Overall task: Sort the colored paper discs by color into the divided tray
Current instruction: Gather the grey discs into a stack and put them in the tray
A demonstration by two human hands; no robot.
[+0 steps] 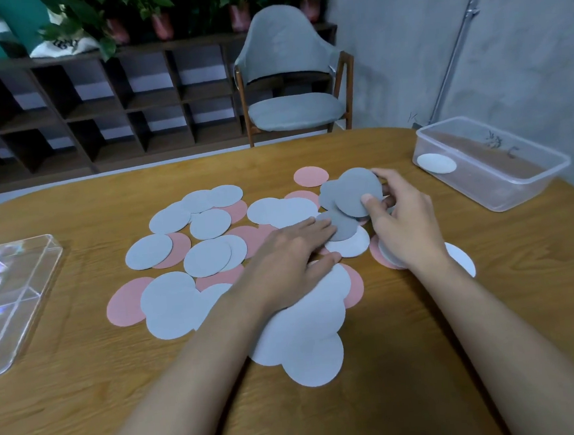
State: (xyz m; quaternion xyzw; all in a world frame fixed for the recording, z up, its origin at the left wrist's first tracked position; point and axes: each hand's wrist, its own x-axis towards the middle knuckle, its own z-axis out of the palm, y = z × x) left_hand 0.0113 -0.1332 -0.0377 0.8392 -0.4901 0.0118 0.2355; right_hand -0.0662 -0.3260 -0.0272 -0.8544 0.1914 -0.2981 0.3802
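1. Head view: right hand [402, 222] pinches a fan of dark grey discs [357, 191] just above the table [396, 397]; how many, unclear.
2. Left hand [288, 255] lies flat, fingers straight, on scattered discs [206, 258], covering some.
3. Divided tray [13, 293], far left, is cut off by the frame edge.

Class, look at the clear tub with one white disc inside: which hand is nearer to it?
Right. The right hand holds grey discs just left of the tub; the left hand lies flat on the pile, further left.
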